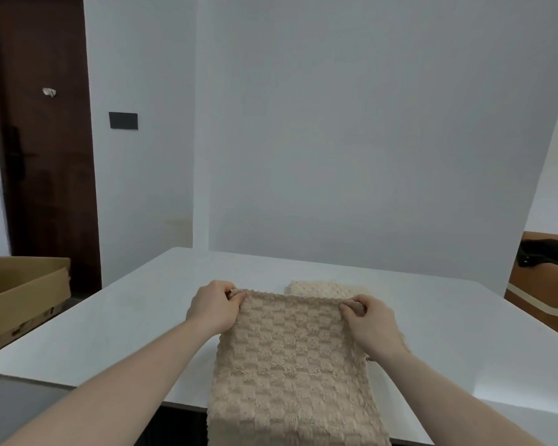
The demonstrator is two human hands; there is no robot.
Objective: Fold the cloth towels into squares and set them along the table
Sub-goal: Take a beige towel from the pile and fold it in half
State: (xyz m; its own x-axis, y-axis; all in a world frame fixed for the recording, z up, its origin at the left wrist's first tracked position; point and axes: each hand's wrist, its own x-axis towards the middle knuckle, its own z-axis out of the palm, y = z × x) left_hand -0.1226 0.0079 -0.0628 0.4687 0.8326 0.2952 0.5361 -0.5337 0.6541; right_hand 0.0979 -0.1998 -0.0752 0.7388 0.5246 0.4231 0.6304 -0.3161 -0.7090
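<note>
Left hand (214, 306) is pinching the far left corner of the tan checkered towel (292, 365), thumb on top and fingers curled under the edge. Right hand (369, 320) has the far right corner the same way, closed on the fabric. Both forearms reach in from the near side, wrists about level, so the far edge of the towel is stretched fairly straight between them.

The towel runs from the hands back toward the camera and hangs over the near edge of the white desk (126, 329). Its bottom is cut off by the frame, so no idea how long it is.

Just past the right hand there's a cream towel (327, 289) lying flat on the desk, mostly hidden behind the tan one, can't tell how it's folded. Lots of bare desk to the left and right of the hands and toward the far edge.

A cardboard box (20, 291) sits off the left side, partly cropped.
</note>
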